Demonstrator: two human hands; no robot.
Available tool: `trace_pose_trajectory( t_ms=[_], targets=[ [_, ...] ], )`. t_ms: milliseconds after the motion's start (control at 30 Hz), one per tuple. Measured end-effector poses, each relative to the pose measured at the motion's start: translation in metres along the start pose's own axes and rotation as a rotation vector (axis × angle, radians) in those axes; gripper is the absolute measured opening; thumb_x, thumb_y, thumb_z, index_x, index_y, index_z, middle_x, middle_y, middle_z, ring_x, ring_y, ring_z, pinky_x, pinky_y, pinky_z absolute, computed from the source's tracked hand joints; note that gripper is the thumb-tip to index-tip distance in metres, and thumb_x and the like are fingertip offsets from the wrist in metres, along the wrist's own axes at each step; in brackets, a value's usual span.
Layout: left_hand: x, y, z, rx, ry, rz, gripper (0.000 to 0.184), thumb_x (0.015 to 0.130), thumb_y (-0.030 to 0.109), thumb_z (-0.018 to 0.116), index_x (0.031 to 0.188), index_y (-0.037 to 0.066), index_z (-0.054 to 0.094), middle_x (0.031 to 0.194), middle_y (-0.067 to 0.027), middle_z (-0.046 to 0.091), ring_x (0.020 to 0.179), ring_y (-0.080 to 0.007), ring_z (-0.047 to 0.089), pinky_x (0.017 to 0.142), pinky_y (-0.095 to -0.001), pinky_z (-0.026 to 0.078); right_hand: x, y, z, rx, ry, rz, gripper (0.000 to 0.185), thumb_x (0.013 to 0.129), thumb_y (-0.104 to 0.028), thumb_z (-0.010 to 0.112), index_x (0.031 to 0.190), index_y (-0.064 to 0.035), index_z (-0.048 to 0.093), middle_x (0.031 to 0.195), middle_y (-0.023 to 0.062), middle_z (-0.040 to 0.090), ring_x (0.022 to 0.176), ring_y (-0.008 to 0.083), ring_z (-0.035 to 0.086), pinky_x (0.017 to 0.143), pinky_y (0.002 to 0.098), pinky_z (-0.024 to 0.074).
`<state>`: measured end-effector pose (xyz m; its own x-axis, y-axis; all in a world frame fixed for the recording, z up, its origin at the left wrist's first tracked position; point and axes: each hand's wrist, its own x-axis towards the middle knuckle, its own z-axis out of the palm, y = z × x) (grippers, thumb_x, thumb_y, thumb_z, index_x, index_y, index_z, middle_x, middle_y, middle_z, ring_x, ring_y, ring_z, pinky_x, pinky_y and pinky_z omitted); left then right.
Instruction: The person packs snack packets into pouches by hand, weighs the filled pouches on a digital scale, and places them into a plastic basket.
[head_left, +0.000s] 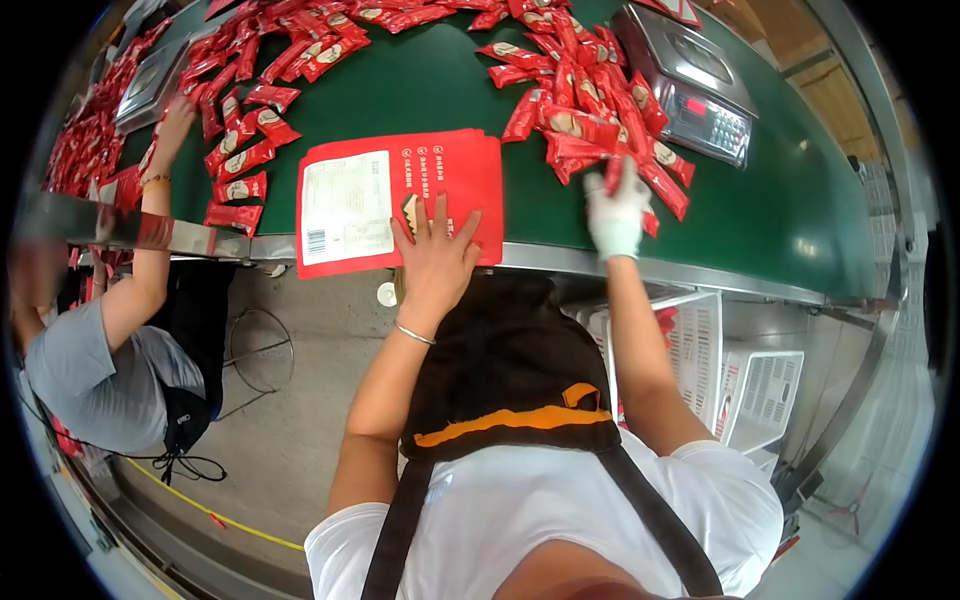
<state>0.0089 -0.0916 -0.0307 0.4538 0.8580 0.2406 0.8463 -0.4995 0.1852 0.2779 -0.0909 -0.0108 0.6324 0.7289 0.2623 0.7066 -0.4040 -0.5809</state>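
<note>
My left hand (pixel 437 256) lies spread on a flat red bag (pixel 477 165) with a white label, at the near edge of the green table (pixel 420 90). My right hand (pixel 615 215), in a white glove, is at the near side of a pile of red packets (pixel 580 125). Its fingers are closed around a small red packet (pixel 613 174), partly hidden by the glove.
A digital scale (pixel 700 90) stands right of the pile, another scale (pixel 150 85) at the far left. A co-worker (pixel 120 350) reaches over many packets (pixel 240 160) at left. White crates (pixel 690 345) stand below the table at right.
</note>
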Motion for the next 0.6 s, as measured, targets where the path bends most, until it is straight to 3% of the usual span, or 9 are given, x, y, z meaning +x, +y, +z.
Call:
trace_pose_trajectory(
  t_ms=[133,200,267,333,367,467,500,533,600],
  targets=[
    [0.002,0.0,0.002,0.002,-0.002,0.003,0.046,0.094,0.034,0.057,0.14,0.027,0.054,0.152,-0.0189,0.038,0.141,-0.0458,0.031,0.107,-0.0714,0.024,-0.008,0.024,-0.006,-0.073,-0.04,-0.061,0.07,0.085,-0.012,0.065,0.149,-0.0129,0.038,0.132,0.0286,0.047,0.116,0.048,0.051,0.099,0.0484,0.0454],
    [0.002,0.001,0.003,-0.013,-0.045,-0.023,0.046,0.095,0.033,0.057,0.14,0.027,0.055,0.152,-0.0193,0.039,0.142,-0.0458,0.029,0.106,-0.0723,0.024,-0.009,0.057,-0.026,0.008,-0.281,-0.321,0.07,0.083,-0.009,0.064,0.149,-0.0107,0.039,0.136,0.0263,0.049,0.124,0.0438,0.049,0.102,0.0445,0.0447],
    [0.003,0.003,0.003,-0.034,-0.051,-0.023,0.047,0.095,0.033,0.057,0.141,0.028,0.053,0.153,-0.02,0.037,0.142,-0.0467,0.028,0.106,-0.073,0.024,-0.014,0.034,-0.074,0.203,-0.274,-0.224,0.066,0.084,-0.006,0.066,0.146,-0.0039,0.044,0.137,0.0254,0.054,0.13,0.0339,0.052,0.107,0.0367,0.0417],
    [0.003,0.005,0.0,0.01,-0.07,-0.025,0.048,0.095,0.032,0.057,0.143,0.029,0.051,0.154,-0.0208,0.035,0.142,-0.0482,0.028,0.106,-0.0731,0.025,0.009,0.063,-0.081,0.29,-0.06,-0.261,0.06,0.085,-0.004,0.065,0.143,-0.0027,0.048,0.134,0.0211,0.058,0.125,0.0295,0.057,0.105,0.0363,0.0435],
    [0.003,0.005,0.0,0.012,-0.074,-0.01,0.05,0.096,0.03,0.056,0.145,0.029,0.048,0.155,-0.0216,0.033,0.142,-0.0496,0.027,0.105,-0.0736,0.025,0.013,0.049,-0.094,0.51,-0.097,-0.104,0.056,0.087,-0.003,0.064,0.142,-0.0018,0.05,0.136,0.0172,0.059,0.122,0.0261,0.058,0.104,0.0366,0.045],
    [0.001,0.003,0.005,0.013,-0.009,0.022,0.045,0.094,0.029,0.058,0.139,0.026,0.055,0.151,-0.0239,0.037,0.139,-0.0509,0.031,0.104,-0.0741,0.026,0.034,0.078,-0.071,0.109,-0.213,-0.406,0.055,0.092,-0.016,0.064,0.144,-0.0103,0.048,0.128,0.0187,0.06,0.114,0.0316,0.062,0.097,0.0394,0.0483],
    [0.002,0.001,0.006,0.018,-0.008,0.022,0.045,0.094,0.029,0.058,0.139,0.026,0.055,0.151,-0.0239,0.037,0.139,-0.0509,0.031,0.104,-0.0741,0.026,0.035,0.084,-0.059,-0.1,-0.372,-0.299,0.056,0.093,-0.024,0.064,0.146,-0.0196,0.047,0.123,0.0205,0.06,0.11,0.0381,0.06,0.095,0.0424,0.0489],
    [0.002,-0.001,0.005,0.018,-0.029,0.021,0.045,0.095,0.029,0.057,0.139,0.024,0.055,0.151,-0.0233,0.038,0.139,-0.0498,0.032,0.104,-0.0732,0.028,0.035,0.081,-0.06,-0.123,-0.343,-0.312,0.056,0.093,-0.025,0.063,0.146,-0.0239,0.046,0.121,0.0209,0.059,0.106,0.041,0.059,0.093,0.0445,0.0489],
    [0.006,-0.001,0.004,0.024,-0.042,0.012,0.044,0.095,0.028,0.056,0.139,0.022,0.055,0.151,-0.0227,0.039,0.14,-0.0488,0.032,0.105,-0.0723,0.029,0.035,0.076,-0.071,-0.087,-0.454,-0.226,0.058,0.091,-0.025,0.065,0.146,-0.0227,0.046,0.12,0.0198,0.06,0.107,0.0389,0.06,0.093,0.044,0.0489]
  ],
)
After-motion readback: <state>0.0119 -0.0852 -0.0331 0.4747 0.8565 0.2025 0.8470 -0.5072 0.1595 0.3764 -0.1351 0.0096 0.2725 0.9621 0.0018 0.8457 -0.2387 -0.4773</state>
